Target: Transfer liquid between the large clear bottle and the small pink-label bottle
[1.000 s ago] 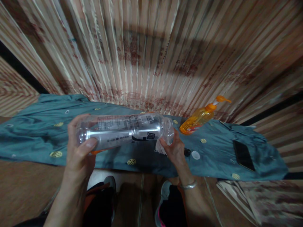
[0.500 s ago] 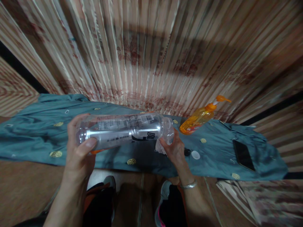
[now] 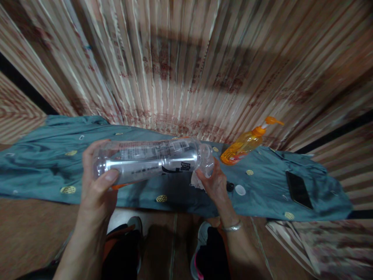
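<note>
A large clear plastic bottle (image 3: 151, 160) with black print lies sideways in the air above a teal cloth. My left hand (image 3: 100, 181) is wrapped round its base end, thumb on the near side. At the neck end, my right hand (image 3: 214, 181) has its fingers closed on a small clear plastic piece (image 3: 206, 163) against the bottle's mouth. A crumpled whitish piece (image 3: 197, 181) shows just left of the right hand's fingers; whether it is held or lies on the cloth I cannot tell.
On the teal cloth (image 3: 175, 202) stand an orange pump bottle (image 3: 241, 146), a black cap (image 3: 230, 187), a white disc (image 3: 240, 190) and a dark phone (image 3: 298, 189). Something orange (image 3: 119, 186) shows under the clear bottle. A pleated curtain (image 3: 180, 70) hangs behind.
</note>
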A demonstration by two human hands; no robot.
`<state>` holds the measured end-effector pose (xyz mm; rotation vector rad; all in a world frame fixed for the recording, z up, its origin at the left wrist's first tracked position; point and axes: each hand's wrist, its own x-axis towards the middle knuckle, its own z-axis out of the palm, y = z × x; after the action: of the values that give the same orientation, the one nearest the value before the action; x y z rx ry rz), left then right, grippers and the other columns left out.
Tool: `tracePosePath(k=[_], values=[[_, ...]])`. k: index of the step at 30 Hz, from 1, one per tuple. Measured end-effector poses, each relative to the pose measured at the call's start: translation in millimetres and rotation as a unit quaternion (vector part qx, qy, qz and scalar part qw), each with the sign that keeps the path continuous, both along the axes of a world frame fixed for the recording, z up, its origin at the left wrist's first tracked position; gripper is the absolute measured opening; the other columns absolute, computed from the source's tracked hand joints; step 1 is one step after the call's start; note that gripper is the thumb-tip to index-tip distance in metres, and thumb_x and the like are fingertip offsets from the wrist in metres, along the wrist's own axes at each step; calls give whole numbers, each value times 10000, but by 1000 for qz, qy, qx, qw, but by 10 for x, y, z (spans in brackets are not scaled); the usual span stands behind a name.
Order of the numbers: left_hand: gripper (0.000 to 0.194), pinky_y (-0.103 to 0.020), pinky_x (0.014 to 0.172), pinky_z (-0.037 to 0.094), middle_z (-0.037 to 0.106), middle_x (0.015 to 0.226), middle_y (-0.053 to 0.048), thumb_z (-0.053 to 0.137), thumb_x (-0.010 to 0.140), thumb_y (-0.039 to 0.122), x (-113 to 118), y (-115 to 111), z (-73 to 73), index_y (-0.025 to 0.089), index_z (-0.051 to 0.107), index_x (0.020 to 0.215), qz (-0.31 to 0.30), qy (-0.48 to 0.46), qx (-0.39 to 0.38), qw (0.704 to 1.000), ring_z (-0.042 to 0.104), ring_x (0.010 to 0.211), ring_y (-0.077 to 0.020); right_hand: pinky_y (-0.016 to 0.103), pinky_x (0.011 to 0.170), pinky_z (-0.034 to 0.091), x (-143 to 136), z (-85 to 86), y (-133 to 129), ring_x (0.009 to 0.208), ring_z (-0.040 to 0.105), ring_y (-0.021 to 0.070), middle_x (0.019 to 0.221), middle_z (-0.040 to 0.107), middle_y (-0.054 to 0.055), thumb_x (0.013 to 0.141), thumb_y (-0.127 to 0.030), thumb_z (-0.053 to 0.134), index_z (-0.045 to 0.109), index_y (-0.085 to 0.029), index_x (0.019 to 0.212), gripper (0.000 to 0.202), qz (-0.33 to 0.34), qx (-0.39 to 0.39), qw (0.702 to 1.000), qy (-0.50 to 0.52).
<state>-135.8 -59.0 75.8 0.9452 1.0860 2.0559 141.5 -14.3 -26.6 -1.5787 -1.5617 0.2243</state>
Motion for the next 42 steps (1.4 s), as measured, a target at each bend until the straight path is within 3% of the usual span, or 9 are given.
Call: tracePosePath(k=[8, 17, 22, 28, 38, 42], values=[[628, -517, 922, 576, 701, 1040, -37, 889, 454, 407, -16, -5, -20, 297, 730, 1051, -10, 16, -3, 1000, 651, 1028, -319, 534, 914, 628, 3, -37, 12, 1077, 761, 347, 1189, 779, 200, 863, -582, 685, 576, -179, 1384, 668, -6, 4, 1000, 4], [653, -435, 853, 582, 714, 977, -23, 915, 376, 356, 2, -1, 14, 281, 759, 1006, 3, -25, -12, 1000, 634, 939, -273, 613, 953, 615, 8, -18, 3, 1110, 743, 352, 1241, 758, 185, 885, -551, 661, 567, -205, 1403, 629, 12, 7, 1000, 5], [627, -488, 869, 585, 712, 992, -32, 905, 421, 376, -16, 7, -16, 282, 755, 1023, 0, -2, 5, 1000, 651, 957, -302, 609, 958, 614, 11, -9, -3, 1110, 743, 350, 1252, 754, 175, 879, -528, 669, 565, -214, 1413, 628, 17, 4, 1000, 10], [602, -471, 895, 562, 697, 1040, -49, 859, 517, 394, -33, 2, -54, 268, 731, 1091, -1, 46, 22, 999, 642, 1023, -305, 614, 949, 618, 2, 1, -9, 1114, 744, 353, 1248, 760, 152, 874, -498, 667, 566, -241, 1412, 605, 15, -1, 1000, 13], [638, -466, 874, 560, 710, 1018, -32, 892, 468, 400, -18, -16, -23, 279, 746, 1077, 2, 27, 19, 999, 647, 963, -290, 561, 952, 619, -6, 15, -17, 1112, 743, 352, 1256, 745, 209, 899, -550, 646, 564, -166, 1391, 629, 23, -5, 1000, 8], [615, -379, 775, 545, 731, 986, -20, 894, 464, 367, -22, -21, -9, 263, 757, 1055, 3, 22, 29, 999, 651, 921, -254, 542, 966, 608, -20, 29, -24, 1129, 738, 355, 1250, 746, 216, 902, -563, 643, 574, -147, 1369, 629, 15, -6, 1000, 9]])
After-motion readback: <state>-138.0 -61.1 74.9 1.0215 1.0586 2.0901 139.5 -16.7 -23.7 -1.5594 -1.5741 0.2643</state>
